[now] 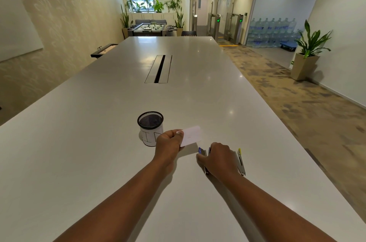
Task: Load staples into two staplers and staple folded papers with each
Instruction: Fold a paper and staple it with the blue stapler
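My left hand (170, 142) pinches a small folded white paper (191, 136) by its left edge and holds it just above the table. My right hand (216, 159) lies over a blue-tipped stapler (203, 157) on the table, fingers curled around it; most of that stapler is hidden under the hand. A second stapler with a yellow tip (241, 161) lies flat just right of my right hand, untouched.
A black mesh cup (150, 128) wrapped in white paper stands left of the folded paper, touching distance from my left hand. The long white table (118, 162) has a cable slot (159, 68) in its middle. The table's right edge runs close past the yellow stapler.
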### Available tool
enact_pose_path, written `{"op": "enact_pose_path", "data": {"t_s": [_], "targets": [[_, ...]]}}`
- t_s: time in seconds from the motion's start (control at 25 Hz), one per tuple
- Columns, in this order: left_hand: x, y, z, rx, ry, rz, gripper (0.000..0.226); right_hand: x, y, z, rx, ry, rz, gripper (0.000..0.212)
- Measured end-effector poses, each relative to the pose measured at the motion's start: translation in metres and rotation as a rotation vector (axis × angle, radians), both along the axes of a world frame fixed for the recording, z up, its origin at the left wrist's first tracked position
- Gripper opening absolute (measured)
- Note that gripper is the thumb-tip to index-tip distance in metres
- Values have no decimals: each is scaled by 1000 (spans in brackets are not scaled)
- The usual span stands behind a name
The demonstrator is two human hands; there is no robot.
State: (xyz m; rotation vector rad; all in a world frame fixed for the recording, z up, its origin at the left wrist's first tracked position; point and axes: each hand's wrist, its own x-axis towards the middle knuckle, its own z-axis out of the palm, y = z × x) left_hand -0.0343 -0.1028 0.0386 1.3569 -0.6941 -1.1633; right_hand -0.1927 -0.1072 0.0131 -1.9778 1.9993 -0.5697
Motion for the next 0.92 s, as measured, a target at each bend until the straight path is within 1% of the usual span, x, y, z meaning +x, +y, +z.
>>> {"op": "enact_pose_path", "data": {"t_s": [0.12, 0.2, 0.24, 0.32, 0.36, 0.44, 0.52, 0.56, 0.6, 0.64, 0.68, 0.72, 0.8, 0.84, 0.88, 0.92], "targets": [[-1, -1, 1, 7, 1, -18, 14, -2, 3, 4, 31, 44, 21, 52], [-2, 0, 5, 3, 15, -13, 12, -4, 9, 7, -15, 62, 32, 52], [-1, 1, 7, -2, 22, -11, 10, -4, 12, 8, -92, 41, 32, 50], [-1, 2, 12, -1, 34, -4, 8, -3, 17, 12, -316, -25, 69, 55], [-2, 4, 15, 3, 41, -2, 8, -3, 17, 14, -444, -29, 127, 52], [-4, 8, 21, 13, 50, -4, 11, -1, 16, 19, -695, 2, 230, 38], [-7, 14, 31, 12, 63, -26, 11, -1, 16, 24, -823, 11, 296, 25], [-9, 17, 37, 6, 78, -51, 11, -1, 17, 27, -830, -20, 311, 21], [-9, 20, 44, -4, 108, -89, 16, 0, 21, 32, -790, -88, 294, 18], [-9, 22, 48, -12, 138, -130, 24, 1, 25, 36, -705, -206, 243, 16], [-9, 24, 52, -17, 147, -164, 32, 3, 30, 42, -580, -367, 170, 14], [-9, 26, 54, -27, 128, -178, 34, 4, 33, 47, -431, -550, 97, 12], [-11, 29, 53, -56, -4, -174, 23, 4, 36, 56, -156, -913, -3, 11], [-12, 30, 51, -66, -69, -185, 23, 4, 37, 60, -55, -1067, -21, 8], [-13, 32, 49, -72, -95, -205, 28, 3, 39, 64, 21, -1183, -29, 7], [-16, 34, 49, -66, -77, -225, 31, 3, 41, 68, 69, -1258, -39, 8]]}}
